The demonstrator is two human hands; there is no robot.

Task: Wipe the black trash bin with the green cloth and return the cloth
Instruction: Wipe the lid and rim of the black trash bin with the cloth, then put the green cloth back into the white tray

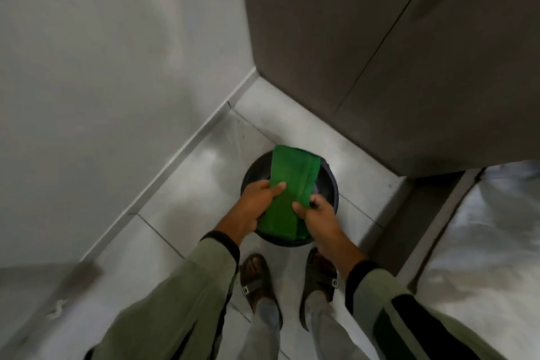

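A round black trash bin [328, 184] stands on the tiled floor in the corner, seen from above. The green cloth [287, 184], folded into a long strip, is stretched over the bin's opening. My left hand [254, 206] pinches the cloth's near left edge. On the cloth's near right edge, my right hand [320, 218] grips it over the bin's rim. The cloth and my hands hide most of the bin's inside.
A pale wall [117, 67] runs along the left with a skirting board [181, 155]. Dark grey cabinet doors [380, 52] stand behind and right of the bin. My two sandalled feet [257, 280] stand on the grey floor tiles [175, 207] just before the bin.
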